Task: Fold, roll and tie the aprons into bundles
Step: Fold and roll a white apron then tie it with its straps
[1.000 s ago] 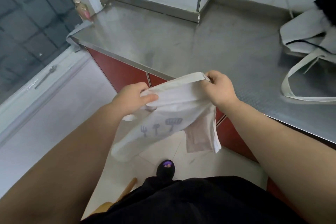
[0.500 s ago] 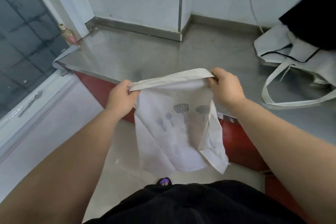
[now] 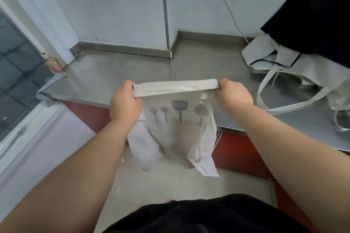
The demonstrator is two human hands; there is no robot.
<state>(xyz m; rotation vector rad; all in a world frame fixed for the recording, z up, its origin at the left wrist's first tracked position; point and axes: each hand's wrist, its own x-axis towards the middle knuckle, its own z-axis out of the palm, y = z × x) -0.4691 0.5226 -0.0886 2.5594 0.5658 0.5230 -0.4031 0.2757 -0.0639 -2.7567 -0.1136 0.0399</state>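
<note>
A white apron (image 3: 176, 130) printed with grey kitchen utensils hangs in the air in front of the steel counter (image 3: 117, 77). Its top edge is stretched flat between my hands. My left hand (image 3: 125, 104) grips the left corner and my right hand (image 3: 234, 94) grips the right corner. The lower part of the cloth hangs loose and blurred over the floor. More white aprons (image 3: 295, 70) with long straps lie in a heap on the counter at the right, partly under a black cloth (image 3: 314, 22).
A small bottle (image 3: 51, 61) stands at the counter's far left corner by a window. Red cabinet fronts (image 3: 238, 153) run below the counter. A white cable (image 3: 227, 5) hangs down the tiled wall. The counter's back rim meets the wall.
My hands have risen and spread apart, pulling the apron's top edge taut. The apron has unfurled so its utensil print faces me. The view has tilted up toward the wall.
</note>
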